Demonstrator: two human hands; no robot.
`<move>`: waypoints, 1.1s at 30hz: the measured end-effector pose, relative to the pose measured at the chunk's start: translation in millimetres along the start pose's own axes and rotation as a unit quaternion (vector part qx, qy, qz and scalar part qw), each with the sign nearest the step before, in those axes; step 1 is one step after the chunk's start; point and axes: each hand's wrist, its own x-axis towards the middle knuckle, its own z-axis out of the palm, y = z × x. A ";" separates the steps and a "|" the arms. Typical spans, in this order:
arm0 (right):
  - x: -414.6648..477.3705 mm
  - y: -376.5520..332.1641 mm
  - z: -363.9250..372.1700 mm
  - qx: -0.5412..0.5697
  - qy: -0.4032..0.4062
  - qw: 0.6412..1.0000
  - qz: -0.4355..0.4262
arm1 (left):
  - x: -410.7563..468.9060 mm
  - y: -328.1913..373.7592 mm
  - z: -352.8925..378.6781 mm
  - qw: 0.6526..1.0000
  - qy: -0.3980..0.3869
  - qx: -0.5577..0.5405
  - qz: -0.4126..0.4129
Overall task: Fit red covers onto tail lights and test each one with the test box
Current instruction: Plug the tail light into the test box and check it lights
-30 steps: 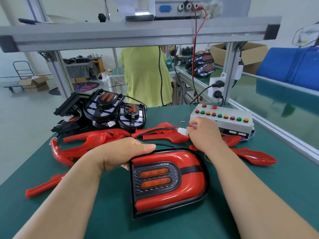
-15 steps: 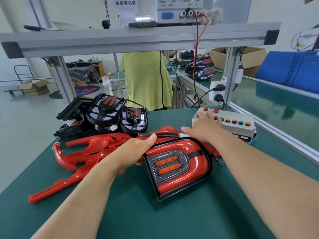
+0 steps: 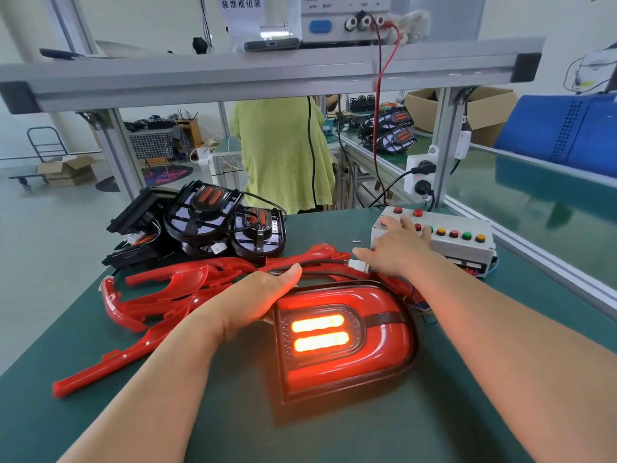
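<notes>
A tail light with a red cover [image 3: 344, 342] lies face up on the green table [image 3: 434, 422], its two bars and red rim lit. My left hand [image 3: 257, 299] rests against its left edge, fingers straight, thumb up. My right hand [image 3: 394, 248] lies spread on the left end of the grey test box [image 3: 464, 238], fingers over its buttons. A white connector [image 3: 356, 265] on a black cable sits just left of that hand.
Several loose red covers [image 3: 160, 292] are strewn to the left. A pile of uncovered black tail lights [image 3: 207, 222] stands behind them. An aluminium frame post with a socket strip [image 3: 420, 175] rises behind the test box. A person in a green shirt [image 3: 287, 155] stands beyond the table.
My right hand moved from the connector onto the test box buttons. The tail light, dark before, now glows. My left hand stayed at the light's left edge.
</notes>
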 end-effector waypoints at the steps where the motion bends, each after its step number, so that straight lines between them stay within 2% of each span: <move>1: -0.3 0.3 0.3 0.001 -0.001 1.000 0.001 | 0.0 0.3 0.1 1.000 0.001 0.001 0.000; 5: -1.4 0.1 0.2 0.008 -0.002 1.000 0.002 | -0.6 1.0 0.3 1.000 -0.003 0.004 0.002; 10: -6.8 4.4 3.7 0.070 0.113 0.991 0.008 | -1.2 0.8 0.9 1.000 -0.022 -0.007 -0.001; 12: -8.6 13.6 1.6 0.088 0.128 0.987 0.035 | -1.4 1.1 1.2 1.000 -0.024 -0.004 -0.002; 17: -9.2 40.0 -6.5 0.075 0.082 0.987 0.116 | -2.0 2.2 1.7 1.000 -0.023 0.005 -0.003; 21: -10.0 43.8 -1.2 0.043 0.062 0.992 0.104 | -2.6 1.7 2.1 1.000 -0.021 0.002 -0.002; 33: -7.1 45.5 7.0 0.019 0.086 0.992 0.088 | -3.5 2.4 2.2 1.000 -0.018 0.010 -0.003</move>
